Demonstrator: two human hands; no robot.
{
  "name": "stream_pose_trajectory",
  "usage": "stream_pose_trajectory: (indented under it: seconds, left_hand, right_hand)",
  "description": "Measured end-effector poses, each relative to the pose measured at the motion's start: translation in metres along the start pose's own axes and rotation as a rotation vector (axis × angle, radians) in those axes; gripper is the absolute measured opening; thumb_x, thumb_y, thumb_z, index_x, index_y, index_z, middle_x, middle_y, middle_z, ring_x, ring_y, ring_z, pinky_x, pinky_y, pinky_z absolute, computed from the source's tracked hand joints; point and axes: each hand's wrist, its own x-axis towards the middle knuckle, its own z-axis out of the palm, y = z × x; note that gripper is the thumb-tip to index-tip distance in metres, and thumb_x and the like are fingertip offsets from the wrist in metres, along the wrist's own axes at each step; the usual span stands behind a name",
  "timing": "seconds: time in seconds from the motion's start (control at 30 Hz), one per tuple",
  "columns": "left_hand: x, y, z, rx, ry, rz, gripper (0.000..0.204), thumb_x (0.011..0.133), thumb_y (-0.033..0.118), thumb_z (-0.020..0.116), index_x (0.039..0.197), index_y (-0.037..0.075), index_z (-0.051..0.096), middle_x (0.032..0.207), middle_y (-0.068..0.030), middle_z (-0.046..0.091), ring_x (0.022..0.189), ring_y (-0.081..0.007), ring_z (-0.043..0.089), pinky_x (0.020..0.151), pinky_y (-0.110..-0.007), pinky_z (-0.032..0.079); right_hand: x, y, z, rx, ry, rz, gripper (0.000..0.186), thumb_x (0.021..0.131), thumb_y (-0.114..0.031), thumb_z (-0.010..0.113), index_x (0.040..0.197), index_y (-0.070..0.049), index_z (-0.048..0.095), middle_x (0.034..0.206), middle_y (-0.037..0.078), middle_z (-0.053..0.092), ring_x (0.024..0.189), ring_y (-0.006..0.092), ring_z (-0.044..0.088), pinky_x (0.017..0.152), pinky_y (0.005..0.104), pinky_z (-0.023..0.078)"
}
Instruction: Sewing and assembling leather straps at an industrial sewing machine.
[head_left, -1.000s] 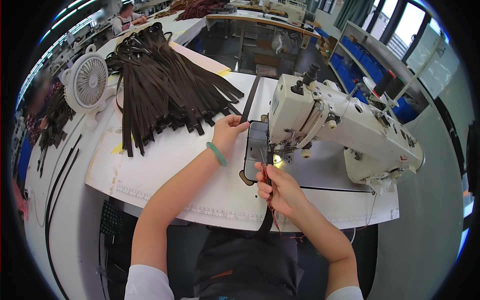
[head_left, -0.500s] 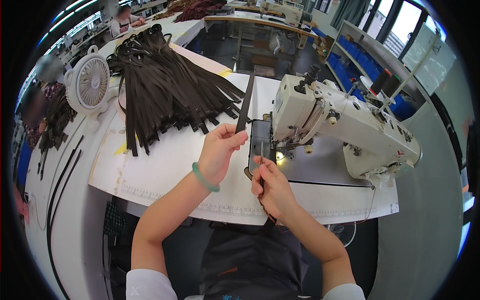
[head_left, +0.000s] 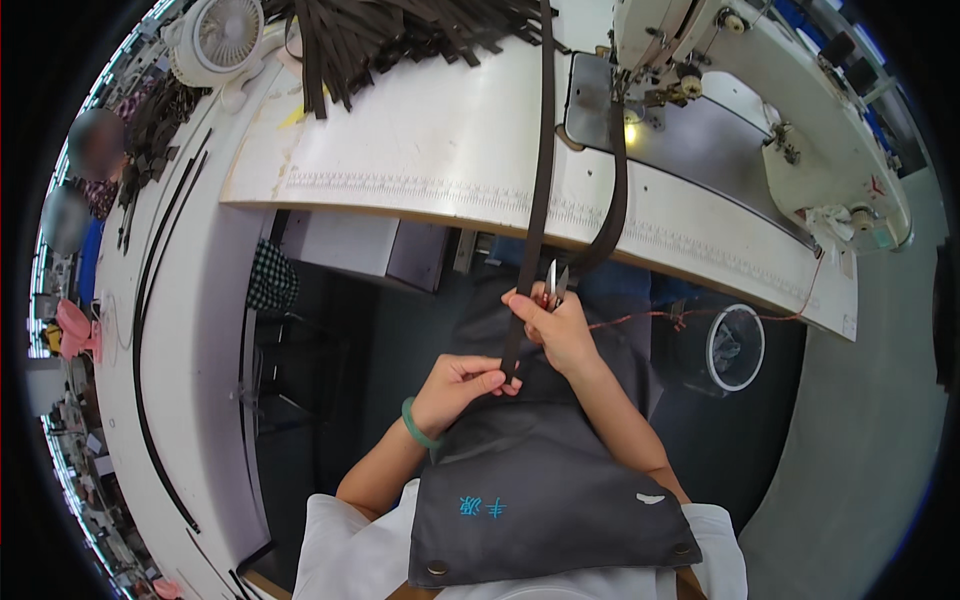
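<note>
A long dark brown strap (head_left: pixel 541 180) hangs over the front table edge toward my lap. My left hand (head_left: pixel 455 392) is closed on its lower part, thumb pressed on top. My right hand (head_left: pixel 564 334) holds small thread snips (head_left: pixel 557 272), their blades pointing up and apart; its thumb and forefinger are at the strap just above my left hand. Another dark strap length (head_left: pixel 617 190) curves from under the presser foot of the sewing machine (head_left: pixel 690 50) and drops over the edge. Whether the two lengths join is hidden below the table.
A pile of dark straps (head_left: pixel 400 40) lies at the back of the white table (head_left: pixel 400 150), beside a white fan (head_left: pixel 225 35). Loose dark strips lie on the left surface (head_left: pixel 190 330). A red twisted cord runs from my right hand past a bin (head_left: pixel 735 350).
My view has tipped downward. Both hands have come from the machine bed to above my lap, bringing the strap over the table edge. The snips stay in my right hand.
</note>
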Motion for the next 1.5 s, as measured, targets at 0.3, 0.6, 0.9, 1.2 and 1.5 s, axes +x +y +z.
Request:
stream_pose_trajectory:
  seconds: [0.3,0.6,0.9,1.2,1.5]
  left_hand:
    - [-0.015,-0.018,0.014,-0.036,0.068,0.082,0.032,0.072,-0.007,0.063,0.104,-0.003,0.058,0.086,-0.0094,0.064,0.079,-0.0129,0.061,0.077,-0.025,0.048]
    - [-0.021,-0.028,0.012,-0.041,0.146,0.109,0.033,0.072,-0.007,0.064,0.105,-0.003,0.058,0.085,-0.0090,0.065,0.077,-0.0120,0.061,0.074,-0.023,0.049]
    - [-0.008,-0.022,0.003,-0.155,0.116,0.097,0.029,0.080,0.004,0.061,0.108,-0.004,0.056,0.090,-0.0129,0.063,0.079,-0.0159,0.061,0.076,-0.028,0.050]
    - [-0.002,-0.018,-0.007,0.049,0.005,0.152,0.017,0.077,0.000,0.062,0.094,-0.004,0.060,0.086,-0.0083,0.064,0.074,-0.0108,0.058,0.070,-0.024,0.048]
    - [-0.006,0.000,-0.038,-0.140,0.167,0.142,0.011,0.080,0.005,0.059,0.086,-0.004,0.062,0.078,-0.0121,0.064,0.067,-0.0160,0.060,0.064,-0.026,0.049]
  right_hand:
    - [-0.017,0.020,0.004,-0.109,0.043,-0.111,0.020,0.082,-0.018,0.063,0.088,0.000,0.060,0.057,-0.008,0.040,0.044,0.0001,0.029,0.040,0.0177,0.020]
    - [-0.021,0.017,0.009,-0.102,0.019,-0.116,0.022,0.083,-0.021,0.062,0.090,-0.001,0.061,0.059,-0.008,0.040,0.045,0.0003,0.029,0.040,0.0179,0.019]
    - [-0.009,0.016,0.010,-0.189,0.064,-0.203,0.022,0.083,-0.021,0.062,0.090,0.000,0.062,0.056,-0.008,0.040,0.045,-0.0001,0.029,0.040,0.0183,0.019]
    - [0.021,-0.028,0.011,0.060,0.055,-0.185,0.019,0.084,-0.019,0.060,0.082,-0.001,0.062,0.051,-0.008,0.038,0.042,0.0002,0.027,0.038,0.0199,0.018]
    - [0.020,0.001,0.042,-0.200,-0.151,-0.066,0.024,0.084,-0.014,0.059,0.064,-0.006,0.047,0.062,0.001,0.054,0.055,0.0026,0.045,0.049,0.0188,0.036]
